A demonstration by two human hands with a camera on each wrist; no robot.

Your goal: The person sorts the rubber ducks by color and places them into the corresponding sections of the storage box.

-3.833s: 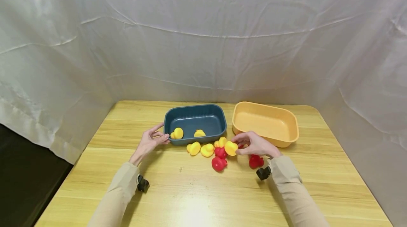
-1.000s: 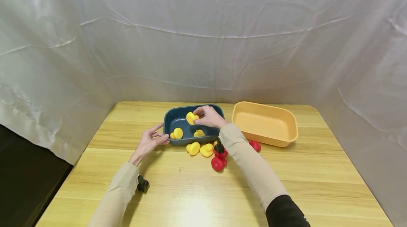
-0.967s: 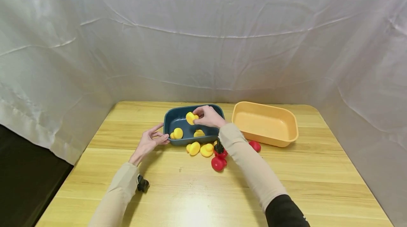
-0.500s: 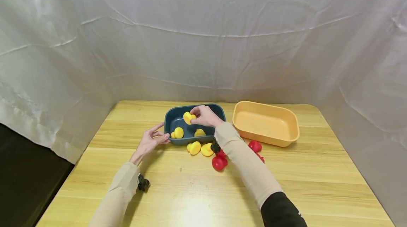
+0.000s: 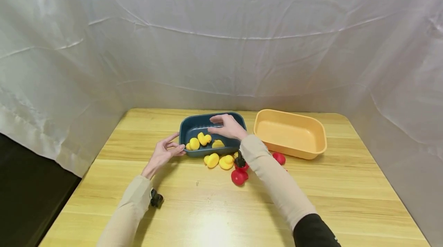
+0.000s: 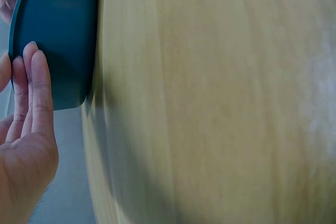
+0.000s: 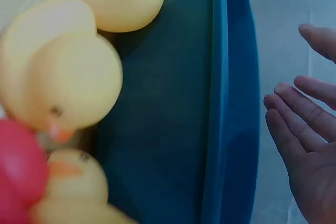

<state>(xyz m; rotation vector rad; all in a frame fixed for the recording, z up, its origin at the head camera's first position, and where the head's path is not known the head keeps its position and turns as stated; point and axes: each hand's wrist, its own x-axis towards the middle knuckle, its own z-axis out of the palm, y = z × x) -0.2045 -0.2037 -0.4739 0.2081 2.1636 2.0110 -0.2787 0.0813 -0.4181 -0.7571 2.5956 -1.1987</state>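
My right hand [image 5: 228,126] hovers over the dark blue basin [image 5: 187,124], thumb and fingers spread apart and holding nothing. Just below its fingertips a yellow rubber duck [image 5: 204,138] lies in the basin, beside a second yellow duck [image 5: 194,144]; a third yellow duck [image 5: 218,144] is by the near wall. At the basin's near left corner, my left hand [image 5: 162,154] touches the outside. The left wrist view shows its straight fingers [image 6: 41,87] along the basin wall [image 6: 63,30], thumb at the rim. In the right wrist view, the right fingers [image 7: 299,124] are extended.
In front of the basin lie yellow ducks [image 5: 212,160] and a red duck [image 5: 239,176], with others partly hidden by the right wrist camera [image 5: 239,159]. Another red duck [image 5: 278,158] sits near the yellow-orange basin [image 5: 290,133]. A pale curtain [image 5: 221,47] hangs behind the table.
My right hand carried a yellow duck from the table into the blue basin and let it go there; its fingers have spread. The left hand has stayed at the basin's corner.
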